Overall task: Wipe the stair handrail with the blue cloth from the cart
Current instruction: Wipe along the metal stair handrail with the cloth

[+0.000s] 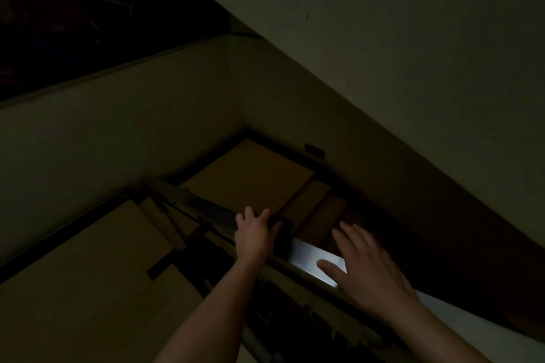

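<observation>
One cloth (pixel 282 222) under left hand (pixel 255 233).

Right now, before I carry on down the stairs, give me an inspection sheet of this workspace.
Surface: handrail runs diagonally down the stairwell; one stretch by the right hand catches bright light, the rest is dim.
Job's things: blue cloth pressed on the rail under the left hand.
Clutter: nothing seen on the landing or steps.
Hands: left hand on the cloth, fingers spread over it; right hand open, flat over the rail, holding nothing.
Cables: nothing seen for certain; dark struts below the rail are too dim to identify.
Surroundings: plain walls, very low light; cart not in view.
</observation>
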